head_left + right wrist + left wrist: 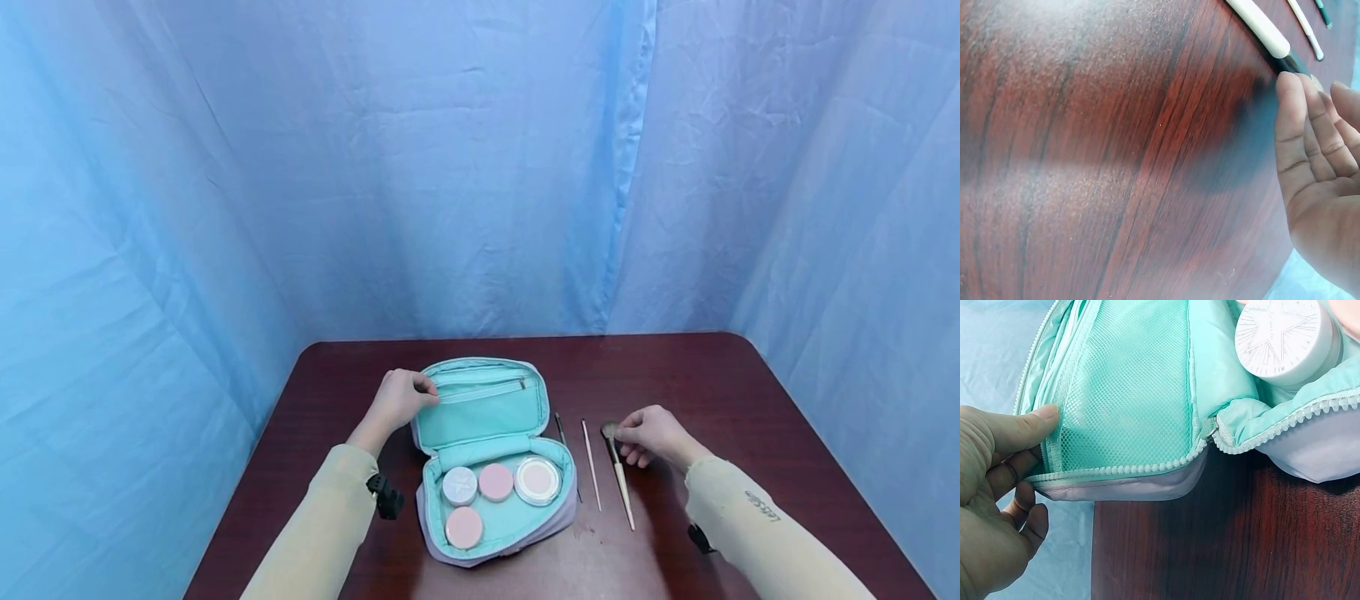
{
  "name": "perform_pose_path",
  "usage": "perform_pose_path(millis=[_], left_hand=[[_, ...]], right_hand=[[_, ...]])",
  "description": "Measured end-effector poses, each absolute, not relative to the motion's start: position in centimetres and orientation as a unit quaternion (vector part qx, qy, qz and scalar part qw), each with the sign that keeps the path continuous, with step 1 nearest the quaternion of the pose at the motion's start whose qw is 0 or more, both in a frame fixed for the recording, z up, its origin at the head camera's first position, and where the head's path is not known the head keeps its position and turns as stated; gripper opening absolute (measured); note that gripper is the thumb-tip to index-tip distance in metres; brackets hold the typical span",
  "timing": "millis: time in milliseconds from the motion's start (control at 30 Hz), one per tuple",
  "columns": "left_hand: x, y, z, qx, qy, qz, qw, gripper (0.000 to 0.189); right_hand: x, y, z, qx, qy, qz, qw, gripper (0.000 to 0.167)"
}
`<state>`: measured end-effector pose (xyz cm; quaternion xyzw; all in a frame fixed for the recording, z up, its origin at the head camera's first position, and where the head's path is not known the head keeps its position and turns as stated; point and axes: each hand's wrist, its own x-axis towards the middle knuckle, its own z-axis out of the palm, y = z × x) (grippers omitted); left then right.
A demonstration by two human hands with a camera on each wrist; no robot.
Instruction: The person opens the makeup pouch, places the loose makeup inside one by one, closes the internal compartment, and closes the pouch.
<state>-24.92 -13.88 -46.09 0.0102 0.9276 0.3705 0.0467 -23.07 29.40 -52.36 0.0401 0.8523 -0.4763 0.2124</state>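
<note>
An unzipped cosmetic bag, mint inside and pale lilac outside, lies with its lid folded back. My left hand pinches the left edge of the lid by the mesh pocket, thumb on the pocket's border. Inside the bag sit a white jar with a star-patterned lid, two pink-lidded jars and a round compact. To the right, my right hand holds the bristle end of a makeup brush between thumb and finger. Its other fingers hang by the dark ferrule; the brush lies along the table.
Between that brush and the bag lie a thin pale brush and a thin dark-handled brush. The dark reddish wooden table has rounded far corners. Blue cloth curtains hang behind it and on both sides.
</note>
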Motion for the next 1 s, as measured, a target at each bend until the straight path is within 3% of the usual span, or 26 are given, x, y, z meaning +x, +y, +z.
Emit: perform_pose_path(millis=[700, 1000], left_hand=[[-25.05, -13.91, -46.28, 0.003, 0.925, 0.377, 0.047, 0.007], [-25.11, -13.97, -46.25, -0.005, 0.925, 0.375, 0.052, 0.007]], right_hand=[[-22.38, 30.09, -53.12, 0.076, 0.817, -0.481, 0.31, 0.016], [-22.12, 29.43, -53.09, 0.104, 0.819, -0.472, 0.311, 0.016]])
